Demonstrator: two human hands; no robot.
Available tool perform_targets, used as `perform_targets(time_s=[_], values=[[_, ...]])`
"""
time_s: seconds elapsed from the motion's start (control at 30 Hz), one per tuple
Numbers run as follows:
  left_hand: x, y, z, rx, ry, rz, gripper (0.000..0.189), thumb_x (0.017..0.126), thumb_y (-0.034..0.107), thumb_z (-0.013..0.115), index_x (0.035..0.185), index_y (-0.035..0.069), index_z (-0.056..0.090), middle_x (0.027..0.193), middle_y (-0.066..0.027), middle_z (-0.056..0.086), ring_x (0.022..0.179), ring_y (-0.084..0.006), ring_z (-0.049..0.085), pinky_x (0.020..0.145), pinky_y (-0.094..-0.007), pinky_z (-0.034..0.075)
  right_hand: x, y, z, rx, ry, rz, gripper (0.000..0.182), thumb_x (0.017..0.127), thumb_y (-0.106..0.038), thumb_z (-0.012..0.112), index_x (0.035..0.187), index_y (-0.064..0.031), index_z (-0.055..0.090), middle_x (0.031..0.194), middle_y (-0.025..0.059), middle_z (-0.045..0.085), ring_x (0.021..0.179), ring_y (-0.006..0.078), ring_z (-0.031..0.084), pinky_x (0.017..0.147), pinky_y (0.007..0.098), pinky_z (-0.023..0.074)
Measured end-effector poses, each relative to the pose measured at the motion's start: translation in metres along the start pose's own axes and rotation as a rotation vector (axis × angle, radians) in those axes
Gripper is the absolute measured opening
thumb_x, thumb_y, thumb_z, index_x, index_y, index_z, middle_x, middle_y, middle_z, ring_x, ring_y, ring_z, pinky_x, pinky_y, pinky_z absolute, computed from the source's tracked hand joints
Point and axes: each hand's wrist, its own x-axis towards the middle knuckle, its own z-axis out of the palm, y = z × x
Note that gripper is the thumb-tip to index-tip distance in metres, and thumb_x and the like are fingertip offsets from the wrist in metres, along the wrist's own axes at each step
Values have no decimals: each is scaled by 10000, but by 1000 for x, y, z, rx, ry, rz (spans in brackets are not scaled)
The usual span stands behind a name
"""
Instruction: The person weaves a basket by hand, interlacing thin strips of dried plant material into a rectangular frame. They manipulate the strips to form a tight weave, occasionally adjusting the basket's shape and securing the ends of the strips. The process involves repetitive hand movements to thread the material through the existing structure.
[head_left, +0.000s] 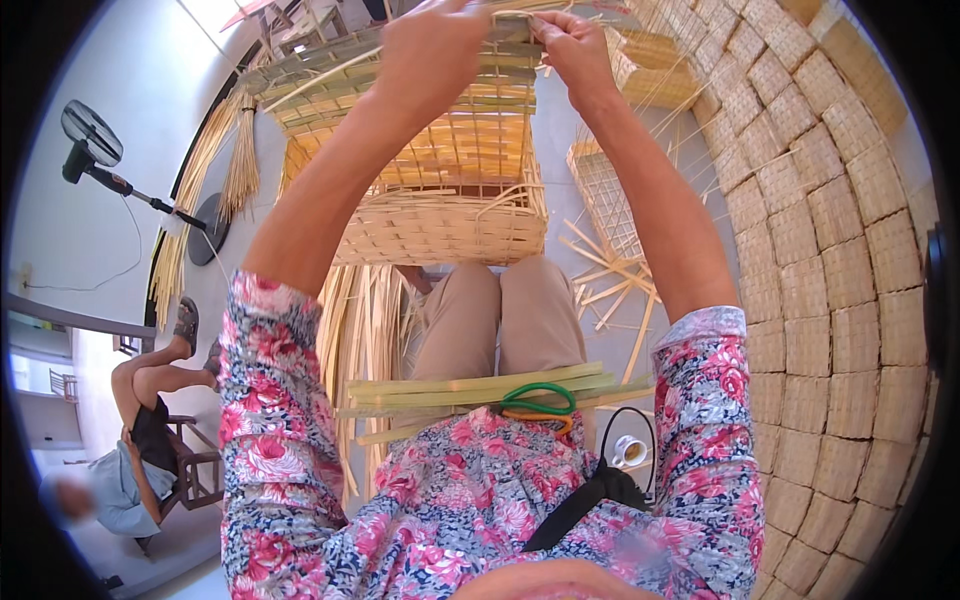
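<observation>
Before me stands a woven bamboo basket (442, 232), with an open-weave panel (502, 86) raised at its far side. My right hand (576, 56) pinches a thin bamboo strip (514, 13) at the panel's top edge. My left hand (435, 56) is at the same edge, left of the right hand; it is blurred, and its fingers run to the frame's top, so its grip cannot be made out. A pale strip (322, 79) slants across the panel beside the left wrist. Across my lap lie flat green bamboo strips (465, 390) and scissors with green and orange handles (536, 401).
Stacked woven boxes (810, 300) line the right side. An open woven tray (607, 195) and loose strips (615, 281) lie on the floor, near a cup (628, 451). Long strips (367, 322) spread left of my legs. A fan (94, 142) and a seated person (127, 465) are further left.
</observation>
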Motion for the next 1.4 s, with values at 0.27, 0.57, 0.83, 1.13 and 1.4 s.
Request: perform_targets(time_s=[0.27,0.57,0.83,1.13,1.4], values=[[-68,-31,38,-557,-54,-662,177,849,242,725,893,95,813,742,-113,741,655,-259,705,654,-379,546,-9,-16,15,53,-55,110,214,972,-175,685,1117,-35,756,948,17,733,805,78,631,675,259,511],[-63,-44,27,-505,-80,-425,210,908,222,699,964,33,771,727,-113,718,615,-146,654,614,-310,512,-8,-23,9,-358,31,-444,192,922,-140,713,1104,-96,751,1020,24,744,910,167,651,823,327,525],[-64,-37,12,-492,-31,-419,162,852,168,668,885,31,748,740,-141,700,632,-263,662,634,-365,530,-14,-40,41,-966,-188,-1025,86,856,-137,700,934,-138,739,928,27,656,942,273,650,792,407,543],[-66,-25,23,-256,152,-393,135,844,163,676,884,58,752,798,-136,709,698,-303,692,643,-378,533,-34,-49,58,-1052,-92,-883,33,806,-106,697,830,-110,674,889,58,626,895,284,640,733,423,524],[-45,13,24,-965,292,-912,135,984,50,642,987,-58,723,852,-56,729,738,-82,676,624,-239,597,-51,-44,68,-931,42,-799,37,824,-103,702,853,-102,678,887,82,638,864,312,633,725,433,518]])
